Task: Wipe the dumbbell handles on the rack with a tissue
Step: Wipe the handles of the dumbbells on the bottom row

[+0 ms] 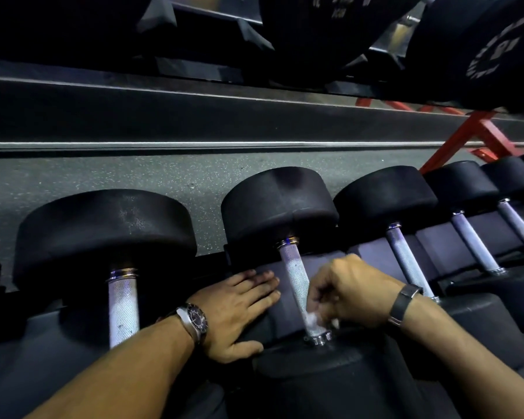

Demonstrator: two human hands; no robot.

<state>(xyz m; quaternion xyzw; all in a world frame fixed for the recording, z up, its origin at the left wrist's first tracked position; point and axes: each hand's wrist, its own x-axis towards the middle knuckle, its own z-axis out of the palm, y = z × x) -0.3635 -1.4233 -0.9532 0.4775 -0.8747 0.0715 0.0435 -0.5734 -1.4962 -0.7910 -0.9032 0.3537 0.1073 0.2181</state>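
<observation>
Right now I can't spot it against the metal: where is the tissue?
In the head view, the tissue is low and right of centre, held in the right hand against the near end of the middle dumbbell's handle.

A row of dumbbells lies side by side on the rack [285, 300], running from 9 o'clock toward 3 o'clock. The middle dumbbell handle [295, 276] sits at centre. At its 9 o'clock the left hand [239, 309] rests flat on the rack. At its 4 o'clock the right hand [351, 291] closes around its near end, apparently over a tissue [312, 320]. Floor [133, 182] lies behind, at 12 o'clock, with an upper shelf [194, 116] beyond.
</observation>
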